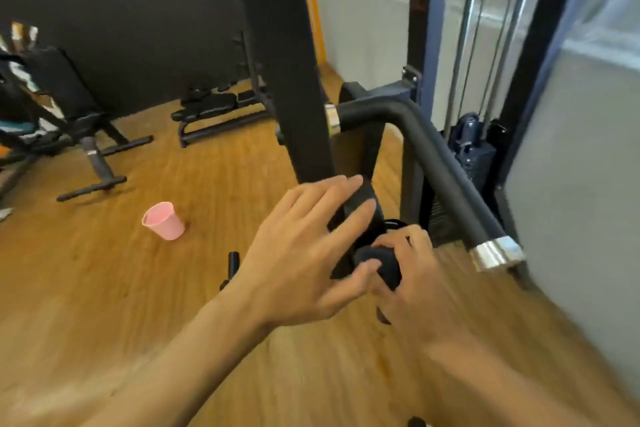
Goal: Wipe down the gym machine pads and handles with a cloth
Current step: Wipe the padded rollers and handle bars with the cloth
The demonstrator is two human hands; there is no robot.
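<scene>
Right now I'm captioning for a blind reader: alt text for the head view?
Left hand rests flat on a black strap of a gym machine; right hand grips a dark wad, possibly the cloth. A pink cup stands on the floor.

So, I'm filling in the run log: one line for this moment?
left hand: open, touching black strap | right hand: grips dark wad, likely cloth
</scene>
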